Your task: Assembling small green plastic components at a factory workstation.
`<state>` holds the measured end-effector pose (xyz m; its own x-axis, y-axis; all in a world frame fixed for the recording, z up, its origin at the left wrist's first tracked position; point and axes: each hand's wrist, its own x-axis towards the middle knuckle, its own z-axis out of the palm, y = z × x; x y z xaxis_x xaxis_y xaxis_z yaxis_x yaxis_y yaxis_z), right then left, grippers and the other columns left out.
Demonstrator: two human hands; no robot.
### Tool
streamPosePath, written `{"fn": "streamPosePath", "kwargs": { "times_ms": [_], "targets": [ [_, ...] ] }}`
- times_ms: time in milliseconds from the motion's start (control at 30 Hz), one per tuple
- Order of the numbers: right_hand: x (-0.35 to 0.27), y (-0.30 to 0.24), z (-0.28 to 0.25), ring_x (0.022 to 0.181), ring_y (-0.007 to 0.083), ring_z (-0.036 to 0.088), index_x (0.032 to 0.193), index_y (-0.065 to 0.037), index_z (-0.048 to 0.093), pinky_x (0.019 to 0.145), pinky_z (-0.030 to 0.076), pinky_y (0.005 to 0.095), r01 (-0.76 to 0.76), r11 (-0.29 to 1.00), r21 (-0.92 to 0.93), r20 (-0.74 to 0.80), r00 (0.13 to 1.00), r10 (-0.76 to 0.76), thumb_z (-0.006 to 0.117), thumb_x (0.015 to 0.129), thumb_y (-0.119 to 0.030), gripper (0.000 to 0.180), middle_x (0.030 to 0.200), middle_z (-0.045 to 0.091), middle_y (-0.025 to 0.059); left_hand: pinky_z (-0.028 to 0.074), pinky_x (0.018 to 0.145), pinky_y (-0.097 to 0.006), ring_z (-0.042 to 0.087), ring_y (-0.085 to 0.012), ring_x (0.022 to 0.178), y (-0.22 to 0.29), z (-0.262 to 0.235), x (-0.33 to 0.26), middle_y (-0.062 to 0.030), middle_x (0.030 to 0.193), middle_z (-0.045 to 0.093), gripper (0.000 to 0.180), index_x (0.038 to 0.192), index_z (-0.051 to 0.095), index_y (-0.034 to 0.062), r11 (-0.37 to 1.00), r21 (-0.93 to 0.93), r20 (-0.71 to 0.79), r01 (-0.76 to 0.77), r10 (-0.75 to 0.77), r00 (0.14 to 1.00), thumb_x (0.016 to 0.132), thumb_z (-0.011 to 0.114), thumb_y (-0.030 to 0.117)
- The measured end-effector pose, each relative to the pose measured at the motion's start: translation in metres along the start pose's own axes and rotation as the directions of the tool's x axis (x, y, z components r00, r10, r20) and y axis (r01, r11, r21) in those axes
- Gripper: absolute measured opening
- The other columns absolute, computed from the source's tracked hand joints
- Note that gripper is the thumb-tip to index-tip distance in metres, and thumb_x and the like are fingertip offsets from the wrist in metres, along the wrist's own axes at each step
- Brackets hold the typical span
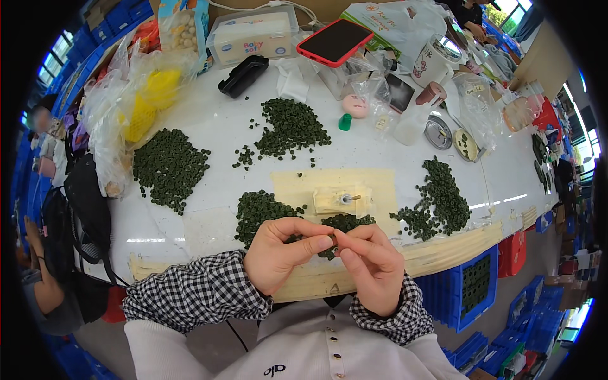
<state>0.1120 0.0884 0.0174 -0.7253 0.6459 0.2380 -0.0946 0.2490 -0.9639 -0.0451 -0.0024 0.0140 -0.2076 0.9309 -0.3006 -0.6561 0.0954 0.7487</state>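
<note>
At the near edge of the white desk [370, 149], I observe both hands raised side by side, their fingertips meeting above a small heap of dark green parts [347, 221]. The left hand [285, 253] has thumb and forefinger drawn together, clamped on a small piece [332, 239] that is mostly hidden by the fingers. The right hand [375, 266] brings its forefinger tip against the same spot with the thumb lower; from my remote view I cannot tell whether it is clamped on the piece as well. Just beyond the hands I note a wooden block [328, 201] with a metal pin [350, 198], set on a pale yellow sheet [288, 182]. Four larger piles of like green parts are recorded: one just left of the block [259, 215], one at far left [170, 166], one beyond the yellow sheet [288, 126] and one to the right [443, 196]. Along the far side stand a red-cased phone [335, 41], a lidded clear box [253, 41], a black tray [244, 76], a white mug [434, 61] and a round dish [465, 145] bearing a few green bits. Below the desk's right side sits a blue crate [437, 297].
</note>
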Motion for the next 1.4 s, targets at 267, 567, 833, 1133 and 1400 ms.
{"fn": "streamPosePath", "kwargs": {
  "times_ms": [267, 567, 833, 1133, 1400],
  "targets": [
    [0.001, -0.001, -0.001, 0.093, 0.0136, 0.052, 0.116, 0.001, 0.058, 0.083, 0.044, 0.0244, -0.145, 0.945, 0.294, 0.095, 0.988, 0.122, 0.052, 0.089, 0.001, 0.028, 0.104, 0.052, 0.0093, 0.035, 0.051, -0.018, 0.044, -0.0021, 0.059, -0.001, -0.001, 0.000, -0.0034, 0.083, 0.066, 0.012, 0.094, 0.067, 0.0011, 1.000, -0.007, 0.003, -0.012, 0.012, 1.000, 0.083, 0.065, 0.005],
    [0.000, -0.010, 0.000, 0.086, 0.0144, 0.054, 0.110, 0.001, 0.062, 0.076, 0.044, 0.0245, 0.083, 0.961, -0.264, 0.047, 0.996, -0.073, 0.061, 0.080, 0.006, 0.030, 0.096, 0.055, 0.0097, 0.045, 0.071, -0.022, 0.057, -0.0078, 0.080, 0.004, -0.001, 0.000, -0.0037, 0.085, 0.066, 0.015, 0.096, 0.067, 0.0008, 0.986, 0.164, -0.015, -0.016, 0.018, 1.000, 0.081, 0.067, 0.005],
    [0.003, 0.003, -0.008, 0.077, 0.0162, 0.057, 0.092, -0.001, 0.067, 0.067, 0.046, 0.0246, 0.009, 0.997, 0.074, -0.008, 1.000, -0.009, 0.065, 0.074, 0.008, 0.019, 0.087, 0.057, 0.0094, 0.041, 0.061, -0.019, 0.052, -0.0054, 0.068, 0.003, -0.001, 0.002, -0.0026, 0.080, 0.064, 0.013, 0.093, 0.065, 0.0015, 0.974, 0.206, 0.105, 0.090, -0.113, 0.988, 0.081, 0.068, 0.006],
    [0.008, -0.007, -0.015, 0.070, 0.0185, 0.057, 0.085, -0.003, 0.067, 0.059, 0.046, 0.0268, 0.201, 0.916, -0.347, 0.018, 0.978, -0.208, 0.073, 0.066, 0.005, 0.021, 0.079, 0.058, 0.0070, 0.045, 0.067, -0.019, 0.056, -0.0048, 0.073, 0.011, 0.005, 0.001, -0.0035, 0.083, 0.067, 0.013, 0.093, 0.068, -0.0004, 0.903, 0.425, 0.152, -0.057, -0.009, 0.988, 0.084, 0.065, 0.009],
    [0.009, -0.007, -0.015, 0.069, 0.0187, 0.057, 0.083, -0.003, 0.065, 0.059, 0.046, 0.0270, 0.229, 0.908, -0.350, 0.037, 0.972, -0.232, 0.073, 0.066, 0.005, 0.020, 0.078, 0.058, 0.0070, 0.042, 0.063, -0.018, 0.052, -0.0025, 0.069, 0.011, 0.004, 0.000, -0.0021, 0.082, 0.067, 0.013, 0.093, 0.068, -0.0003, 0.890, 0.449, 0.159, -0.073, 0.001, 0.987, 0.084, 0.063, 0.008]
  ]
}}
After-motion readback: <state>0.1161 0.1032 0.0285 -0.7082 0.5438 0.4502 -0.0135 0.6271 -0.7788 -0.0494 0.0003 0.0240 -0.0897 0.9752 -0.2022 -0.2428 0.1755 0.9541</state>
